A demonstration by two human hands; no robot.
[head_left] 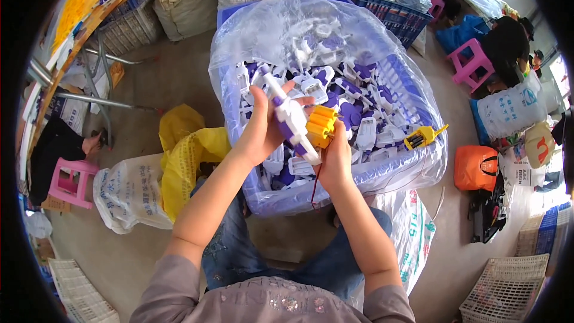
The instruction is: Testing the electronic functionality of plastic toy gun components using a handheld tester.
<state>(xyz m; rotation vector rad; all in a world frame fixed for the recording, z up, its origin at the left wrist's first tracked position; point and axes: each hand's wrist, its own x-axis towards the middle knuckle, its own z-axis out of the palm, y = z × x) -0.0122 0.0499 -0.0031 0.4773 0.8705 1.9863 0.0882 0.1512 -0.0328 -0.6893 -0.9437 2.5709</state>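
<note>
In my left hand (263, 121) is a long white-and-purple plastic toy part (289, 115), held tilted above the basket, its upper end away from me. My right hand (336, 155) grips a yellow ribbed plastic piece (321, 124) close beside the toy part's lower end. Whether the two touch, I cannot tell. A thin dark red wire (315, 185) hangs below my right hand. Under both hands, a blue basket (263, 202) lined with clear plastic film (251, 30) is heaped with similar white and purple parts (365, 134). On its right rim lies a yellow device (420, 137) with dark insides.
A yellow sack (197, 149) and a white woven sack (134, 194) stand left of the basket. Further left are a pink stool (72, 180) and metal table legs (107, 100). To the right are an orange bag (476, 167), another pink stool (470, 66) and people seated at work.
</note>
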